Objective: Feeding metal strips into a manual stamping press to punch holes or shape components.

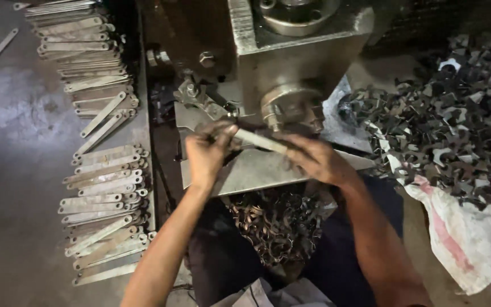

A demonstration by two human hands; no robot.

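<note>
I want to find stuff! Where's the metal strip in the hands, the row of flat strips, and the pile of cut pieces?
metal strip (259, 140), head view, bare middle between the hands.
row of flat strips (104, 187), head view, middle of a strip.
pile of cut pieces (456, 125), head view, centre of heap.

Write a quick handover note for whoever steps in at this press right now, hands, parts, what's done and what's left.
Left hand: pinching one end of a flat metal strip at the press.
Right hand: gripping the strip's other end, under the punch head.
Done: not clear. Rows of similar strips lie stacked on the left; a heap of small stamped pieces sits on a sack at right; scrap curls lie below.
Left: the strip in hand, not yet set aside.
</note>
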